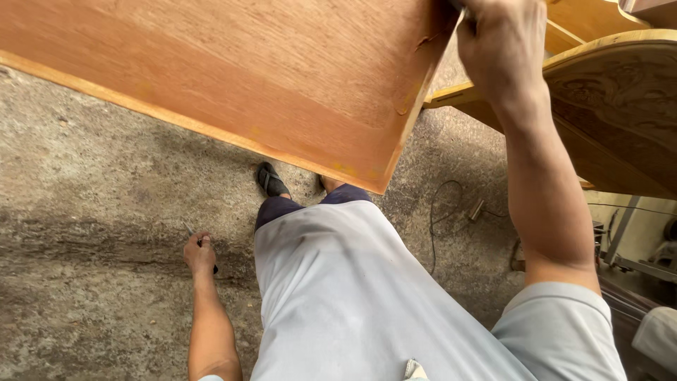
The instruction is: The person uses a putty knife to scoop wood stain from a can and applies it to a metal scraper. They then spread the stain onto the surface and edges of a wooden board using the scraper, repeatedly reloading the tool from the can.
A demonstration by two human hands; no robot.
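Observation:
A large reddish-brown plywood panel (233,70) fills the top of the head view, its pale edge running diagonally to a corner above my feet. My right hand (502,39) is raised and closed on the panel's upper right edge. My left hand (200,254) hangs low beside my left leg, shut on a thin dark tool, perhaps a pencil or screwdriver, whose tip pokes out above the fingers. I wear a light grey shirt, dark trousers and black sandals (270,180).
Rough concrete floor (84,212) lies below. Carved curved wooden furniture pieces (620,106) stand at the right, close to my right arm. A thin cable (444,212) trails on the floor. Metal frames and clutter sit at the far right.

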